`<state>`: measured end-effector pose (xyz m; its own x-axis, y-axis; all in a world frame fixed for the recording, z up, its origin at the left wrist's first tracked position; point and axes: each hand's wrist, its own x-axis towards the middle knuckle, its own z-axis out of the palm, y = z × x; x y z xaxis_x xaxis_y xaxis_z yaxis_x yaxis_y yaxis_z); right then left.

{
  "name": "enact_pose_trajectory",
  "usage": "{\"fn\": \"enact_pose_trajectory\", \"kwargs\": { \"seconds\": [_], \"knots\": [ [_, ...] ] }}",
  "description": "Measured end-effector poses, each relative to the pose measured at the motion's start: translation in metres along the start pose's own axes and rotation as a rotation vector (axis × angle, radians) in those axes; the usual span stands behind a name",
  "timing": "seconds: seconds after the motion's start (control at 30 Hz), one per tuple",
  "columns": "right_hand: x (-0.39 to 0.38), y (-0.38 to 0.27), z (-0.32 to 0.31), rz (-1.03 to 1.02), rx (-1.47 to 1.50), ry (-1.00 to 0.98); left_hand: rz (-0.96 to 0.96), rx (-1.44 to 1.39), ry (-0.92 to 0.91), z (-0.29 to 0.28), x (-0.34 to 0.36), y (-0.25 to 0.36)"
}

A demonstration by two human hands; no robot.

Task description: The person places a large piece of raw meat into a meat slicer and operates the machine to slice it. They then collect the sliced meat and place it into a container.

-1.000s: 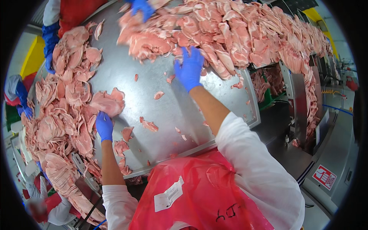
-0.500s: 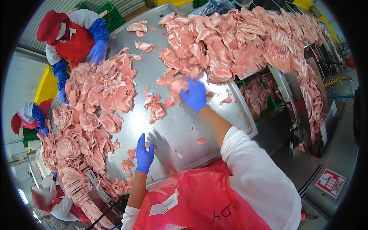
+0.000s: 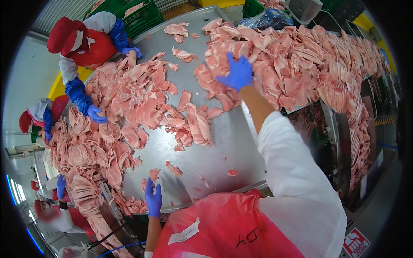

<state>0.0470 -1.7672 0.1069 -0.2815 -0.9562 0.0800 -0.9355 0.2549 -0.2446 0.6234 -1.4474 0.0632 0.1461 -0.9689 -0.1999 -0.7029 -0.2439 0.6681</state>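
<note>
My right hand (image 3: 238, 74), in a blue glove, lies with its fingers spread on the near-left edge of a large heap of pink raw meat slices (image 3: 279, 64). My left hand (image 3: 153, 200), also in a blue glove, is low over the near side of the steel table (image 3: 228, 146), thumb and fingers apart. A small meat scrap (image 3: 154, 173) sits just beyond its fingertips; whether they touch, I cannot tell. Between my hands and the left-hand heap (image 3: 129, 94), a few long slices (image 3: 198, 124) lie on the metal.
Across the table a co-worker (image 3: 92, 47) in a red apron has both gloved hands at the left-hand heap. Other co-workers stand farther left. Green crates (image 3: 140, 19) are behind the table. At the right, a metal chute (image 3: 331, 129) borders the heap. Small scraps (image 3: 232, 173) dot the steel.
My right hand has gone from the table's middle to the far heap. More slices now lie beside the left-hand heap. My left hand has shifted slightly left and nearer me. The view has shifted.
</note>
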Motion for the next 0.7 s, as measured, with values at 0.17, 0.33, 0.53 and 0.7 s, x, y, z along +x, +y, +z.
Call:
{"fn": "enact_pose_trajectory", "kwargs": {
  "seconds": [0.17, 0.33, 0.53, 0.7],
  "knots": [
    [-0.092, -0.077, 0.054, -0.190, 0.171, -0.084, 0.525, 0.080, 0.066, 0.088, 0.121, 0.129],
    [-0.192, -0.097, 0.031, -0.243, 0.923, -0.784, 0.301, 0.132, 0.190, 0.129, 0.231, 0.202],
    [-0.141, -0.079, 0.073, 0.118, 0.939, -0.438, -0.008, -0.168, 0.180, 0.081, 0.300, 0.181],
    [-0.133, -0.141, 0.130, 0.289, 1.564, -0.682, -0.094, -0.429, -0.075, 0.085, 0.292, 0.148]
  ]
}}
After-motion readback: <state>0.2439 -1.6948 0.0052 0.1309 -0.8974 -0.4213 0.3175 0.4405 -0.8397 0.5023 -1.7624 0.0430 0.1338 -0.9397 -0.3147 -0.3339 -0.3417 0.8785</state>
